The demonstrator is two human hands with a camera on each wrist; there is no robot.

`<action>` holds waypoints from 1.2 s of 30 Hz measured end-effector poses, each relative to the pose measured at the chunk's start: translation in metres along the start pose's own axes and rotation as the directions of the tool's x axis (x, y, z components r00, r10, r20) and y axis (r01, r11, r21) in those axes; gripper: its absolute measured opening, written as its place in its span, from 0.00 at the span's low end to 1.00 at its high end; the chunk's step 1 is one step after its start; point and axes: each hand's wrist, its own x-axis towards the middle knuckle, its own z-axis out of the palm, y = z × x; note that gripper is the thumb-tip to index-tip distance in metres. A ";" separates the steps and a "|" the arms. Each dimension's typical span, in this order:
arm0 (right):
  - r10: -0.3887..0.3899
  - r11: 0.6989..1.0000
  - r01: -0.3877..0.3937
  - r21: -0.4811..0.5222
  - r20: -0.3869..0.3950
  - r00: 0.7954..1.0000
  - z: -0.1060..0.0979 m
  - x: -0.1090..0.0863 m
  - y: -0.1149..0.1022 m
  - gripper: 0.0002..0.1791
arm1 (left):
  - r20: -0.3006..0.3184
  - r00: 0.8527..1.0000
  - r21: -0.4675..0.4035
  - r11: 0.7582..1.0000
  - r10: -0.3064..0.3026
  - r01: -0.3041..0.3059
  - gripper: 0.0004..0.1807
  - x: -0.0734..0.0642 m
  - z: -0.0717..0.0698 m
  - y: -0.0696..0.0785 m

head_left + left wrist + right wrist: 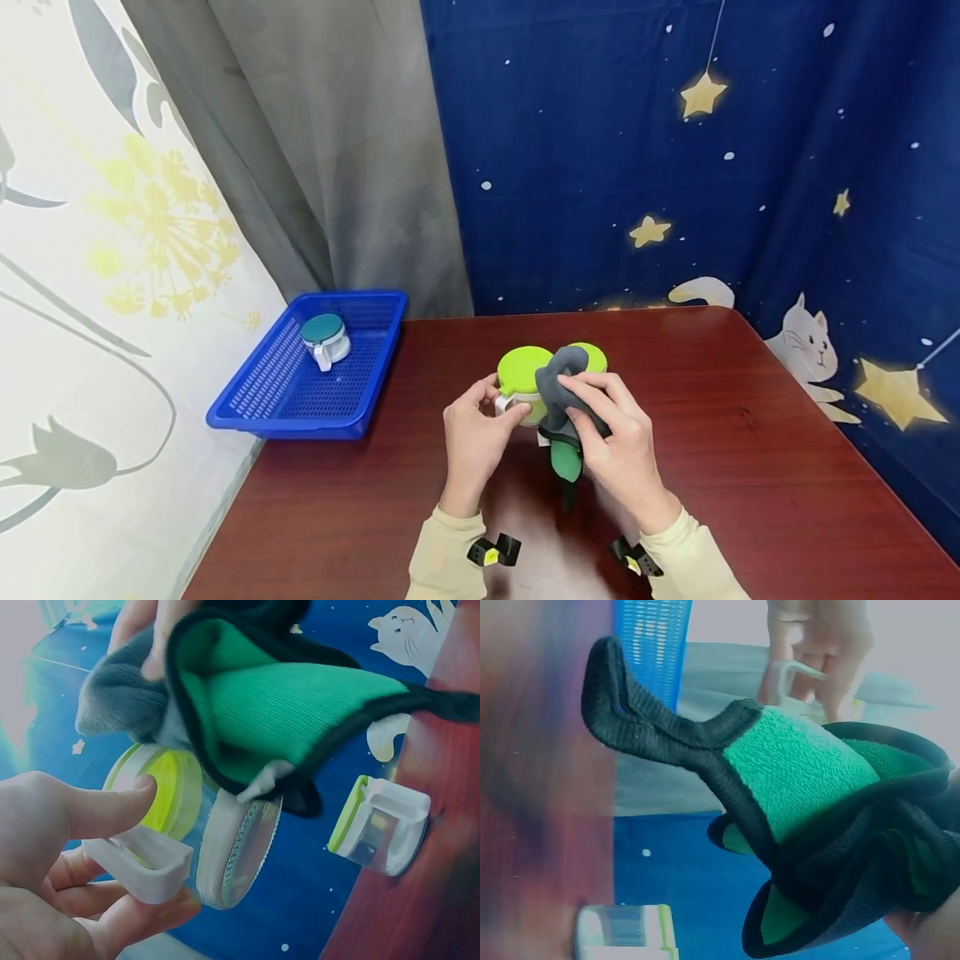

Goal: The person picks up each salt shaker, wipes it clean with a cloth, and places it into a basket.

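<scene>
In the head view my left hand (pixel 478 437) holds a clear jar with a yellow-green lid (pixel 522 369) by its white handle (pixel 150 870), pinching it between thumb and fingers. The jar is tilted in the left wrist view, above the table. My right hand (pixel 618 446) grips a bunched cloth (pixel 557 392), grey on one face and green on the other, with black edging. The cloth is against or just beside the jar's right side; contact is hidden. Its green face (pixel 802 772) hangs loosely in the right wrist view. Behind the cloth stands a second green-lidded jar (pixel 382 825).
A blue plastic basket (pixel 348 429) stands at the table's left, holding a jar with a teal lid (pixel 324 329). The reddish-brown table (pixel 750 467) runs back to grey and blue curtains (pixel 570 167). A pale patterned curtain (pixel 112 333) hangs at the left.
</scene>
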 end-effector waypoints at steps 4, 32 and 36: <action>-0.007 1.000 0.007 -0.022 0.006 1.000 -0.001 0.003 -0.003 0.26 | 0.007 1.000 -0.013 1.000 0.002 -0.002 0.15 -0.003 -0.001 -0.001; 0.229 0.969 -0.218 -0.117 0.088 0.969 0.004 -0.034 0.024 0.22 | 0.023 1.000 -0.172 0.985 -0.005 0.009 0.19 0.002 -0.020 0.008; 0.252 0.966 -0.248 -0.067 0.063 0.966 0.001 -0.032 0.021 0.23 | 0.052 0.999 -0.192 0.981 -0.003 0.013 0.19 0.004 -0.017 0.009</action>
